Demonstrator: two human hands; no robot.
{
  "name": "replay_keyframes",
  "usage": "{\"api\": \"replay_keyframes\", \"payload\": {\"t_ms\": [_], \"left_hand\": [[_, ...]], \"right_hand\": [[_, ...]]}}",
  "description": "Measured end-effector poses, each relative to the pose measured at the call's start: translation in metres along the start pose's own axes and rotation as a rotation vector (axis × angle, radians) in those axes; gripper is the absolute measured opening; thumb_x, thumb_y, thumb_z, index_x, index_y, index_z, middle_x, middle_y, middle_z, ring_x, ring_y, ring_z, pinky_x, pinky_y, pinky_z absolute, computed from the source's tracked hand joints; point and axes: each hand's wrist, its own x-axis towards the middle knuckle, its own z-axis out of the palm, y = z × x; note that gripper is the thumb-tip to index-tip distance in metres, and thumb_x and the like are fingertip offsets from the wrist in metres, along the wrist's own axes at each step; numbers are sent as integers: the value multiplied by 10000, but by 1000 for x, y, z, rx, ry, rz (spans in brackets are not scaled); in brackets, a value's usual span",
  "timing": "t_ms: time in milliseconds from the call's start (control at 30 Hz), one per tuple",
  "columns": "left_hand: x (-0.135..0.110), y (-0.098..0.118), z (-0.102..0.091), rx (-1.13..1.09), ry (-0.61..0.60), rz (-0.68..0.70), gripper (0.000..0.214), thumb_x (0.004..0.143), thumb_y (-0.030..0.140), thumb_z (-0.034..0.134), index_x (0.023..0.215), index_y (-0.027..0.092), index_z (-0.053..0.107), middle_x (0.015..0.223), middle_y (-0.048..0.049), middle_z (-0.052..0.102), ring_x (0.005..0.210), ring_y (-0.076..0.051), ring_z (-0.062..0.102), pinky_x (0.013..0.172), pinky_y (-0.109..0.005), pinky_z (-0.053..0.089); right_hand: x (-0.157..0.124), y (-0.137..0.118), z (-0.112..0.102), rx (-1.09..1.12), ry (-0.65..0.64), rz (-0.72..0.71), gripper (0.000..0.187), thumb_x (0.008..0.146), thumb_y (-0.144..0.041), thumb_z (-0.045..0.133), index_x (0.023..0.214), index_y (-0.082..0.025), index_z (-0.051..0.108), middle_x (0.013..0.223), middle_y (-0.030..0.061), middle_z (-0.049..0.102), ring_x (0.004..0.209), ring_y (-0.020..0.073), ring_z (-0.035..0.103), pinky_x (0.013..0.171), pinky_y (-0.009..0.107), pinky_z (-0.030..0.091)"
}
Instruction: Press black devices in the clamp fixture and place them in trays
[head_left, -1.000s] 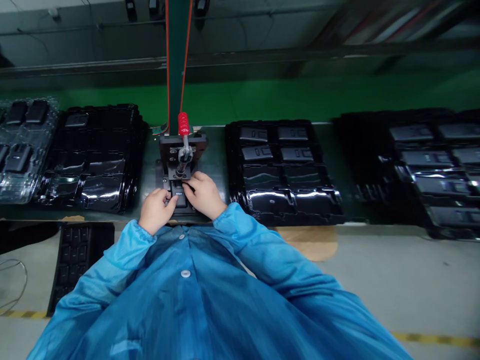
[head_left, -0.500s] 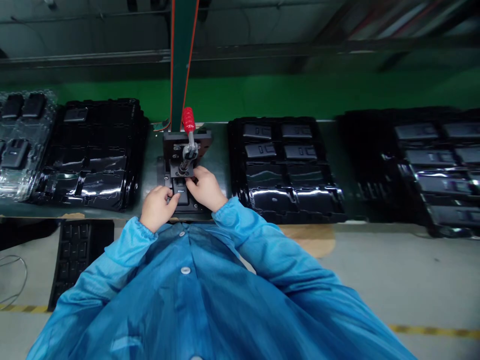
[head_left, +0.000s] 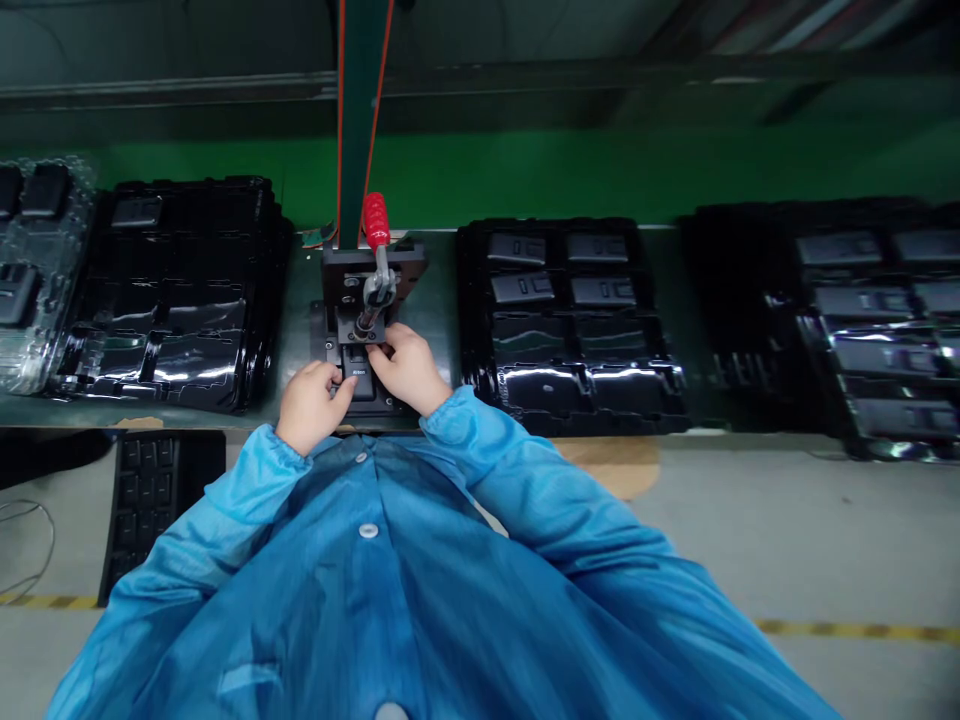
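A black plastic housing with small white lettering lies in the base of a toggle clamp fixture on the bench. My left hand is at the housing's left edge, fingers curled and thumb against it. On the other side my right hand has its thumb and fingers closed at the housing's upper right, just beneath the clamp's plunger. The fingertips are partly hidden by the fixture. The clamp's red handle stands upright above both hands.
Right of the fixture is a stack of black trays with several dark housings in the top one. Another black tray stack stands left, beside a clear tray. More loaded trays are at far right. A green post rises behind the fixture.
The whole view has shifted slightly, with the bench appearing a little higher. Both hands remain at the housing, with only slight finger movement.
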Motion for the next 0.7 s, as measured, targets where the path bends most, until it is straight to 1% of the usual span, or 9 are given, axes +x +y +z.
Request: {"api": "replay_keyframes", "payload": {"t_ms": [200,367,467,567,633,700], "left_hand": [[0,1,-1,11,-2,-2,234,974,369,680,796,241,600,769,-10,567,752,-205,562,707,-340,404],[0,1,-1,-2,7,3,232,966,359,694,794,244,590,762,-5,562,749,-205,562,705,-342,408],[0,1,-1,-5,9,5,238,962,355,699,789,244,580,767,-7,565,749,-206,559,703,-343,405],[0,2,-2,-5,7,1,239,959,349,698,784,244,572,768,-10,567,751,-207,561,704,-342,405],[0,2,-2,-2,4,-2,239,960,352,695,786,245,573,768,-11,568,757,-209,566,709,-341,408],[0,2,-1,0,7,-3,238,964,358,693,790,245,576,765,-10,565,756,-209,565,713,-340,412]], "right_hand": [[4,-1,-3,38,10,19,202,915,-246,575,714,-238,556,788,63,607,810,239,584,758,350,477],[10,-2,-8,112,-29,110,141,841,-195,569,702,-217,573,793,67,632,803,225,583,786,336,454],[13,0,-10,142,-60,142,141,847,-217,567,709,-203,596,741,44,622,741,196,555,723,311,425],[15,3,-11,192,-98,173,167,855,-256,577,703,-191,602,681,17,580,684,167,506,658,288,384],[16,4,-11,231,-116,191,174,852,-271,590,705,-182,611,667,8,563,679,159,482,645,282,366],[17,5,-10,257,-122,203,159,845,-274,599,729,-172,641,676,10,576,695,161,483,646,282,359]]}}
